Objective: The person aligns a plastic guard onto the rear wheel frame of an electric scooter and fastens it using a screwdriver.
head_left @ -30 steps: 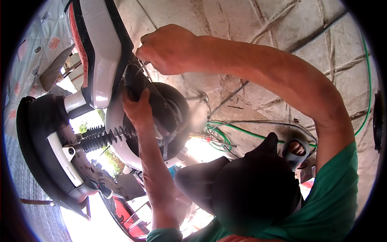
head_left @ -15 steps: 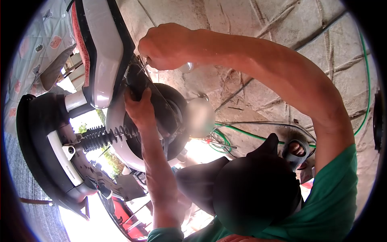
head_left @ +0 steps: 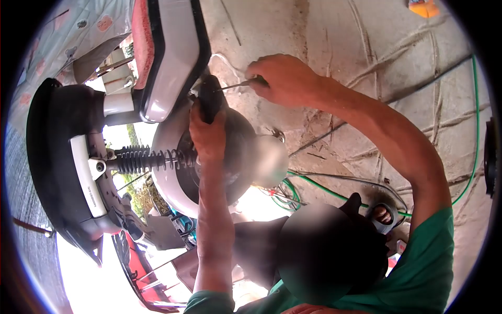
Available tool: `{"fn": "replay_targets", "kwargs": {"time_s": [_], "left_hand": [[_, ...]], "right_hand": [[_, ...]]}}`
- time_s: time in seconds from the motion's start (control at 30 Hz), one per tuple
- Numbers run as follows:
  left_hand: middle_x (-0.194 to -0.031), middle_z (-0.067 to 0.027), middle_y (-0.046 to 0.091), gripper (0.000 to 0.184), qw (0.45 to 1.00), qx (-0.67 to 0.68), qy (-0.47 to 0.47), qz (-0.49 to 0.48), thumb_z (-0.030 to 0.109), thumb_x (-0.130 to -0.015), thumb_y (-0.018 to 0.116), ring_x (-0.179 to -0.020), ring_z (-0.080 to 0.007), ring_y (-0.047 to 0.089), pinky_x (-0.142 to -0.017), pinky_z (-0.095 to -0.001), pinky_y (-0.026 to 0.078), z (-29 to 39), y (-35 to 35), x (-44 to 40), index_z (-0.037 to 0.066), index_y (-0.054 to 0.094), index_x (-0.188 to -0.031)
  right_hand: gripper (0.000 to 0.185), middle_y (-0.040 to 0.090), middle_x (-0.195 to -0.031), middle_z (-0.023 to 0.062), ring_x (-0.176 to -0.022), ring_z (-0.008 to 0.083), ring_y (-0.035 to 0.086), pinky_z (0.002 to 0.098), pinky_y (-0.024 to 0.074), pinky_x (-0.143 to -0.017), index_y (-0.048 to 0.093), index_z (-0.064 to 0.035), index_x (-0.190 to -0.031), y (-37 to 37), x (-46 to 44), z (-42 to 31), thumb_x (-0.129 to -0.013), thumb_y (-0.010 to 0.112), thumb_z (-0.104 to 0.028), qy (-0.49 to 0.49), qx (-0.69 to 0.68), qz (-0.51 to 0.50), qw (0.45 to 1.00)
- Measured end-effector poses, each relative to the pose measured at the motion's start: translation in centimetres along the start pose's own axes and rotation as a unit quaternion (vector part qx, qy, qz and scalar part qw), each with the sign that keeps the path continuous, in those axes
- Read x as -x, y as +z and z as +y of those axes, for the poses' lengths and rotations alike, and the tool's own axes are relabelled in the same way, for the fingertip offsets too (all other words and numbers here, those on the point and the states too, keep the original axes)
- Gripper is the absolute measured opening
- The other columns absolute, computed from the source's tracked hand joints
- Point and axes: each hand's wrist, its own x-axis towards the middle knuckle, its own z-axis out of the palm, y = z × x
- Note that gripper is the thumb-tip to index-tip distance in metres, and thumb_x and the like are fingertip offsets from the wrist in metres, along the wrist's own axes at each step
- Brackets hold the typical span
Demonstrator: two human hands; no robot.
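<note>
My left hand (head_left: 208,131) is closed around a dark elongated part (head_left: 210,99) beside the wheel (head_left: 235,152) and below the grey-white body panel (head_left: 175,52). In my right hand (head_left: 285,78), to the right, is a thin-shafted tool (head_left: 235,85) that looks like a screwdriver. Its tip is at or near the upper end of the dark part; contact is hard to tell. Part of its dark handle shows between my fingers.
A coil spring shock (head_left: 141,159) and black fender (head_left: 55,157) are at left. Green hose (head_left: 477,120) and cables lie on the stained floor (head_left: 324,31). A sandalled foot (head_left: 381,214) shows lower right; an orange item (head_left: 424,8) is at top right.
The view has shifted, so the vehicle appears farther right. My right hand has drawn away from the dark part, exposing more of the tool. My left hand keeps its hold.
</note>
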Motion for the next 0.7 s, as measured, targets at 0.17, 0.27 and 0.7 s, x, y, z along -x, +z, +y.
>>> {"fn": "replay_targets", "kwargs": {"time_s": [0.17, 0.27, 0.7], "left_hand": [[-0.116, -0.0219, 0.068, 0.061, 0.995, 0.058, -0.064, 0.044, 0.013, -0.077, 0.076, -0.107, -0.0287, 0.067, -0.094, -0.037, 0.05, 1.6, -0.5, 0.3, -0.007, 0.056, -0.131], [-0.106, -0.0141, 0.069, 0.057, 0.991, 0.111, -0.058, 0.055, 0.007, -0.076, 0.076, -0.093, -0.021, 0.066, -0.085, -0.0328, 0.052, 0.7, 0.2, 0.3, -0.006, 0.059, -0.129], [-0.108, -0.0092, 0.068, 0.044, 0.943, 0.314, -0.111, -0.002, -0.002, -0.078, 0.067, -0.096, -0.02, 0.064, -0.089, -0.0311, 0.05, 0.0, -0.1, -0.5, -0.002, 0.064, -0.121]], "right_hand": [[0.017, 0.068, -0.087, 0.0146, -0.087, 0.0366, 0.066, 0.0484, 0.052, -0.075, 0.068, -0.0051, -0.094, 0.1, -0.4, -1.1, -0.089, 0.066, -0.021, 0.015, -0.011, 0.001, 1.0], [0.017, 0.068, -0.087, 0.0147, -0.086, 0.0364, 0.066, 0.0483, 0.0519, -0.075, 0.068, -0.0052, -0.094, -0.5, -0.2, -1.4, -0.089, 0.067, -0.022, 0.002, 0.003, 0.013, 1.0], [0.02, 0.068, -0.095, 0.0181, -0.091, 0.0392, 0.064, 0.0469, 0.0511, -0.08, 0.067, -0.0023, -0.1, -1.2, 1.9, -0.2, -0.09, 0.064, -0.02, 0.056, -0.044, 0.007, 0.997]]}}
